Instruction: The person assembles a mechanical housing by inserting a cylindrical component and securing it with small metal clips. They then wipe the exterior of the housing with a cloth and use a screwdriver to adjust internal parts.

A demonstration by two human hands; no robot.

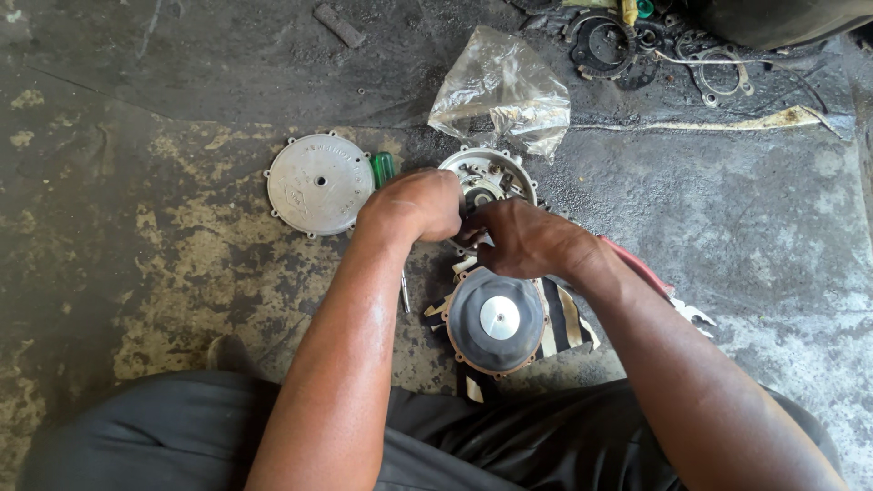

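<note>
A round metal housing with lugs around its rim lies on the stained floor, partly hidden by both hands. My left hand is curled over its left edge, fingers closed. My right hand is pinched at the housing's near middle; what the fingers grip is hidden. Just below the hands lies a black rubber diaphragm with a shiny metal centre disc, resting on a striped cloth. A flat round metal cover lies to the left of my left hand.
A green-handled screwdriver lies between the cover and the housing. A crumpled clear plastic bag sits beyond the housing. Gaskets and rings lie at the top right. My dark trousers fill the bottom.
</note>
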